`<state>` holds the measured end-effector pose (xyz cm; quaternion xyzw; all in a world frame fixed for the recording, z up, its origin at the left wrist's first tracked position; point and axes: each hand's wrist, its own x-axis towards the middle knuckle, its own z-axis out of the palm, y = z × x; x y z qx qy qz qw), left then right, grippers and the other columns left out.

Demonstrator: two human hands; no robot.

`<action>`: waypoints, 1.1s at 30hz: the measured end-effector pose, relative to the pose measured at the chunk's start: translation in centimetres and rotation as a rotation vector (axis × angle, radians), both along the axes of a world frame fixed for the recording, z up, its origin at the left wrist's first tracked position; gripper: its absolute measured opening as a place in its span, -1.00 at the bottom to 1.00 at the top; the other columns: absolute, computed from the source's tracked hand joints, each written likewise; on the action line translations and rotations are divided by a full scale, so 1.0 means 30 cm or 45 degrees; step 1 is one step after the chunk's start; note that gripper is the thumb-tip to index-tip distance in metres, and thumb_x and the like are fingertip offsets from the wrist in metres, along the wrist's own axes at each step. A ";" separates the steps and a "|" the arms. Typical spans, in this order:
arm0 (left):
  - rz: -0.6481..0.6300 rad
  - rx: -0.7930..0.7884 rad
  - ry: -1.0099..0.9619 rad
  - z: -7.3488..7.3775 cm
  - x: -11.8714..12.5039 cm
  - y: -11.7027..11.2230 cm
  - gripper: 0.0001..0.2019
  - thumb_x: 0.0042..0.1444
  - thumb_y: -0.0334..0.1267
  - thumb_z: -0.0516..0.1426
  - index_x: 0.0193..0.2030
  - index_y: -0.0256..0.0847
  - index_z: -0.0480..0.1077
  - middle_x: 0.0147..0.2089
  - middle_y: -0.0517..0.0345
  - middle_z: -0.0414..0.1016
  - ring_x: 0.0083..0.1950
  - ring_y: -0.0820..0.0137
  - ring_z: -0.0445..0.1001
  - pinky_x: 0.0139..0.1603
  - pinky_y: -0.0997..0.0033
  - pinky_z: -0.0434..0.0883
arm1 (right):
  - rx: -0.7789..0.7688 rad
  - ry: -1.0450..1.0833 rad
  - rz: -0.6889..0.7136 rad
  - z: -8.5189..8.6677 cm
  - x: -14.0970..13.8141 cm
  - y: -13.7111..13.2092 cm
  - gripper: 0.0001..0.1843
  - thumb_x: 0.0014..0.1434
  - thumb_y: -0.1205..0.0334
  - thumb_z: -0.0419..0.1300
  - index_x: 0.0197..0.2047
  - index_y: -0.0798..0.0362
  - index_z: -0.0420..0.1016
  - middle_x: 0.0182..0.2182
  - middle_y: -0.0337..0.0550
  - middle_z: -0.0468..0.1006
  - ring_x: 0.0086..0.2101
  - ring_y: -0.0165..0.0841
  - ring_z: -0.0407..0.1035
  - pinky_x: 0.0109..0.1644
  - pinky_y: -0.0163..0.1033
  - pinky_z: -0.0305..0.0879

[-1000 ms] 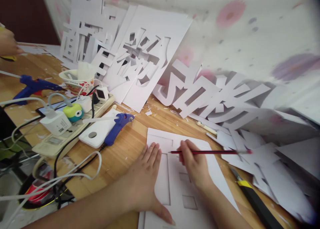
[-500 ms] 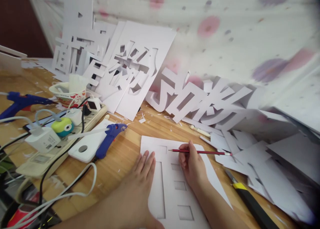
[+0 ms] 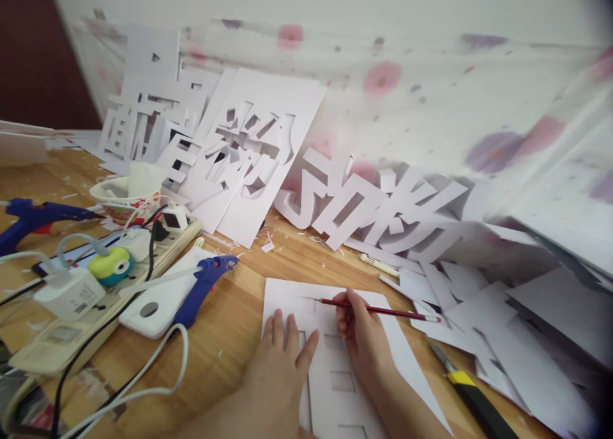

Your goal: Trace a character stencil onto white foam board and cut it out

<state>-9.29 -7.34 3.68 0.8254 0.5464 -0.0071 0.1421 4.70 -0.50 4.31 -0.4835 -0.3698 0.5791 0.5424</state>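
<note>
A white foam board (image 3: 282, 293) with several rectangular cut-outs lies on the table before me. My left hand (image 3: 275, 369) is pressed flat on its left part, fingers spread, index finger beside the long cut-out. In my right hand (image 3: 361, 333) a dark red pencil (image 3: 383, 310) is pinched, its point to the left and touching or just over the board near faint lines at the top. The white eraser end points right. Beneath my right hand a column of small square cut-outs (image 3: 342, 381) shows. My left wrist covers the board's lower left.
A utility knife (image 3: 479, 394) lies to the right, beside white offcuts (image 3: 507, 337). On the left are a blue glue gun (image 3: 205, 289), a power strip (image 3: 163, 260) with cables, and a paper bowl (image 3: 127, 193). Cut-out white characters (image 3: 359, 202) lean along the back.
My view has tilted up slightly. My left index finger has spread away from the other fingers. The pencil stays in my right hand, near the board's top lines.
</note>
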 end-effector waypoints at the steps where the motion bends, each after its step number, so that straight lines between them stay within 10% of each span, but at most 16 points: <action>1: -0.001 -0.014 0.021 0.006 0.009 0.006 0.10 -0.31 0.38 0.10 0.30 -0.26 -0.09 0.32 -0.33 -0.14 0.28 -0.32 -0.26 0.16 -0.35 -0.16 | -0.004 0.006 0.002 -0.002 0.001 0.000 -0.68 -0.02 -0.04 0.19 -0.52 0.07 0.41 -0.71 -0.33 0.22 -0.68 -0.49 0.04 -0.64 -0.36 -0.07; 10: -0.004 -0.110 -0.024 0.052 0.023 0.027 -0.40 0.13 -0.11 -0.02 0.27 -0.37 -0.01 0.30 -0.31 -0.06 0.29 -0.15 -0.13 0.21 -0.10 0.05 | -0.032 0.089 0.050 -0.011 0.009 0.003 -0.69 -0.01 -0.02 0.19 -0.50 0.08 0.46 -0.68 -0.30 0.28 -0.65 -0.51 0.08 -0.62 -0.39 0.00; 20: -0.098 -0.023 0.024 0.015 0.030 0.042 -0.52 0.21 -0.26 -0.15 0.25 -0.41 0.05 0.26 -0.34 0.02 0.25 -0.13 0.00 0.15 -0.10 0.18 | -0.143 0.040 0.119 -0.011 0.012 0.026 -0.68 0.00 -0.03 0.14 -0.44 0.08 0.46 -0.63 -0.29 0.32 -0.66 -0.50 0.12 -0.62 -0.37 0.05; 33: 0.018 0.611 0.160 -0.270 0.112 0.056 -0.60 0.17 -0.28 -0.02 0.15 -0.25 0.26 0.12 -0.27 0.32 0.13 -0.14 0.25 -0.02 -0.14 0.27 | 0.412 -0.520 0.705 0.030 -0.095 0.118 -0.76 -0.10 0.04 0.29 -0.48 0.03 0.43 -0.55 -0.26 0.42 -0.49 -0.42 0.25 -0.37 -0.29 0.17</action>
